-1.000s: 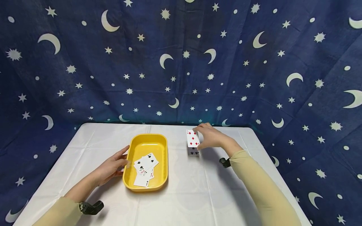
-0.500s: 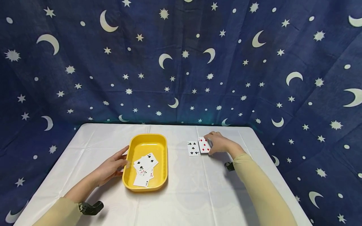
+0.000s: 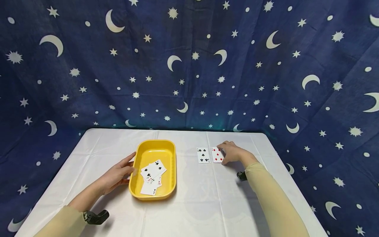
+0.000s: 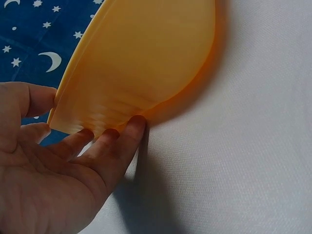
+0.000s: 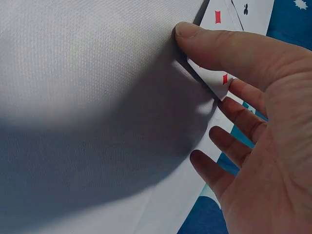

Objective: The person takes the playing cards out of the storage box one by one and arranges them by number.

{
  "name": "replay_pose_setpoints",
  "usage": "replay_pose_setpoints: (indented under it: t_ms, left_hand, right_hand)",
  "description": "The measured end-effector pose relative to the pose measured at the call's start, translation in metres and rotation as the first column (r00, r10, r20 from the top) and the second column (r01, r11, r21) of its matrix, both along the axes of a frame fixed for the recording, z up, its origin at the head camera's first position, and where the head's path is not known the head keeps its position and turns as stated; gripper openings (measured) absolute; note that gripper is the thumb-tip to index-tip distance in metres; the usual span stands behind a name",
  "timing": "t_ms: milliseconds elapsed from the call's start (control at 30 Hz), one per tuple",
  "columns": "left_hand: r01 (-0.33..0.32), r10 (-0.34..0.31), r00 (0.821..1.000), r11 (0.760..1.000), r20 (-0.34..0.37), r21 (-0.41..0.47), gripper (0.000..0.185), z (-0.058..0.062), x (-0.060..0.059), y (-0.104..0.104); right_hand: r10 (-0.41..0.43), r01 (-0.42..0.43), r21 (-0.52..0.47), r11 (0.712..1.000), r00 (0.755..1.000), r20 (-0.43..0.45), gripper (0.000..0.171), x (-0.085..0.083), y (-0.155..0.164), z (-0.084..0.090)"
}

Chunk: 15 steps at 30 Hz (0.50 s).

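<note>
My left hand (image 3: 116,176) holds the left side of a yellow plastic tray (image 3: 172,164); in the left wrist view its fingertips (image 4: 136,123) meet the outer wall and the thumb is at the rim. Several loose playing cards (image 3: 157,169) lie face up inside, overlapping. To the right of the tray, my right hand (image 3: 232,153) pinches a diamonds playing card (image 3: 216,155) by its near and far edges, covering its right part. A clubs playing card (image 3: 203,155) lies face up just left of it. In the right wrist view the thumb (image 5: 195,36) sits at the diamonds card's edge.
A white cloth (image 3: 189,210) covers the table under everything. Behind it hangs a dark blue curtain (image 3: 160,72) with moons and stars. Each wrist wears a dark camera strap (image 3: 96,218).
My right hand has shifted right and slightly toward me with the diamonds card, from over the clubs card to beside it. The clubs card now shows fully. The left hand and tray stay put.
</note>
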State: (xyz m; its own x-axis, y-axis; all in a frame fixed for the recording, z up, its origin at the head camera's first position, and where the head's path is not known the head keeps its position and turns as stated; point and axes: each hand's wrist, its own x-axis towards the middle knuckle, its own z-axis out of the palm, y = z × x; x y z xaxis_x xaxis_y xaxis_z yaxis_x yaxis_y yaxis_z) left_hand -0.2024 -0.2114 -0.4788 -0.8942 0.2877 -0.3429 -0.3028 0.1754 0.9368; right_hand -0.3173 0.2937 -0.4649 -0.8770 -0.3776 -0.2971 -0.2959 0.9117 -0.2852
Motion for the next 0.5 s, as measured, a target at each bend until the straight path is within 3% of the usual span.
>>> replay_pose_setpoints:
  t_ms: [500]
  left_hand:
    - [-0.006,0.006,1.0,1.0,0.005,-0.007,0.078,-0.0006,-0.0007,0.0003]
  right_hand:
    - [-0.02,0.02,-0.003,1.0,0.999,0.044,0.088,-0.0006,-0.0002,0.0011]
